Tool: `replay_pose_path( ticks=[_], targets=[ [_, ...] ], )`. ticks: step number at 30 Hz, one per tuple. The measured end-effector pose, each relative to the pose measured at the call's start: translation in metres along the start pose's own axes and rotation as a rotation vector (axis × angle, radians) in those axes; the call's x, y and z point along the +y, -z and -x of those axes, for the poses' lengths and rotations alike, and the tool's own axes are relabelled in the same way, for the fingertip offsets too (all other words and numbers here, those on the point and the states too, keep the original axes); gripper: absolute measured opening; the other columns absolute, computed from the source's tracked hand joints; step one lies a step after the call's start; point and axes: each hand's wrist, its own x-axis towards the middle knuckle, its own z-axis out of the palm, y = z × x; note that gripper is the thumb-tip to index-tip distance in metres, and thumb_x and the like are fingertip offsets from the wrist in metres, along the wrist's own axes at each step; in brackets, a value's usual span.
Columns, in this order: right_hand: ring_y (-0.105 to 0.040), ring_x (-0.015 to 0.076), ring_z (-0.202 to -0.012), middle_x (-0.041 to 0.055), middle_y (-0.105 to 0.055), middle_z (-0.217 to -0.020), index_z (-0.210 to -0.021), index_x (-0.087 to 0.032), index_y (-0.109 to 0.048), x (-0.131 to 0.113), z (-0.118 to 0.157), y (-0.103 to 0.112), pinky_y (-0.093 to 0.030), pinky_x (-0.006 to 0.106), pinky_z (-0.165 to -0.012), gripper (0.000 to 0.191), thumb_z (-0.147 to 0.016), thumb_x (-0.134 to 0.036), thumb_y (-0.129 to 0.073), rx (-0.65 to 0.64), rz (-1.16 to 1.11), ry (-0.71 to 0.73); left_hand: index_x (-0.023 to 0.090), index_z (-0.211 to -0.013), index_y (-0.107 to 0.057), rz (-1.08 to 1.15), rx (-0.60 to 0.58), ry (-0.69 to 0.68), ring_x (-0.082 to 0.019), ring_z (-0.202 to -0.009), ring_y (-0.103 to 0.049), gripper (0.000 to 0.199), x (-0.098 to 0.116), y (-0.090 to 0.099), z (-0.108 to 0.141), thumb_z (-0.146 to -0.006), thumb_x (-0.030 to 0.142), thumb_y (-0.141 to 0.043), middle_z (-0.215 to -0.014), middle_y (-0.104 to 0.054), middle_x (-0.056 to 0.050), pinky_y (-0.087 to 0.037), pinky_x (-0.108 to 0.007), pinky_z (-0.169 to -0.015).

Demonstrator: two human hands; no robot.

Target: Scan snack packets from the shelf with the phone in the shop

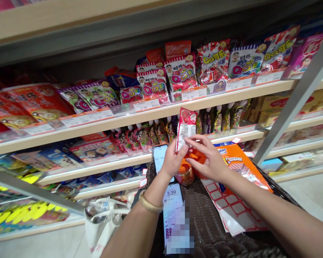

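Note:
My left hand [172,159] is closed around the lower end of a small red-and-white candy packet [187,123], held upright with its printed white panel toward me. The fingertips of my right hand [208,157] come up to the packet's lower right; thumb and fingers are apart, and whether they touch it is hard to tell. Below my hands, an orange-lidded jar [185,173] stands in a dark woven basket [204,215]. Beside it lies an orange snack bag [239,165] over a white bag with a red grid pattern [226,208].
Two phones with lit screens, an upper phone [161,157] and a lower phone [172,211], lie at the basket's left. Ahead, a shelf [140,118] holds several gummy candy bags [180,73]. A white tote bag [104,218] sits lower left. A grey metal post [290,107] slants at right.

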Motion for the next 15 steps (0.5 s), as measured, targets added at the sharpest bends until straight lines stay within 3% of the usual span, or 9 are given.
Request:
replay_pose_path(
  ticks=[3,8,15],
  targets=[
    [-0.055,0.0277,-0.117,0.0076,-0.056,-0.126,-0.137,-0.037,-0.056,0.000,0.000,0.000,-0.049,0.051,-0.100,0.060,-0.081,-0.017,-0.065,-0.008,0.021,0.026,0.016,-0.121,-0.061,0.088,0.018,0.019,-0.025,-0.096,-0.071,0.063,-0.002,0.000,0.000,-0.077,0.061,-0.068,-0.118,-0.070,-0.012,-0.059,-0.036,-0.085],
    [-0.054,0.0283,-0.120,0.0079,-0.055,-0.130,-0.138,-0.038,-0.054,0.001,0.001,0.001,-0.047,0.054,-0.101,0.059,-0.084,-0.018,-0.064,-0.034,0.076,0.073,0.020,-0.128,-0.058,0.264,0.026,0.034,-0.029,-0.111,-0.067,0.060,-0.006,0.001,-0.001,-0.082,0.058,-0.063,-0.129,-0.066,-0.010,-0.058,-0.040,-0.088],
    [-0.050,0.0285,-0.121,0.0089,-0.047,-0.133,-0.135,-0.036,-0.057,0.002,0.002,0.002,-0.048,0.055,-0.098,0.054,-0.085,-0.016,-0.062,0.026,0.128,0.090,0.023,-0.129,-0.060,0.255,0.018,-0.027,-0.028,-0.126,-0.059,0.050,-0.015,0.001,-0.005,-0.088,0.052,-0.057,-0.134,-0.064,-0.007,-0.045,-0.043,-0.109]
  ],
)
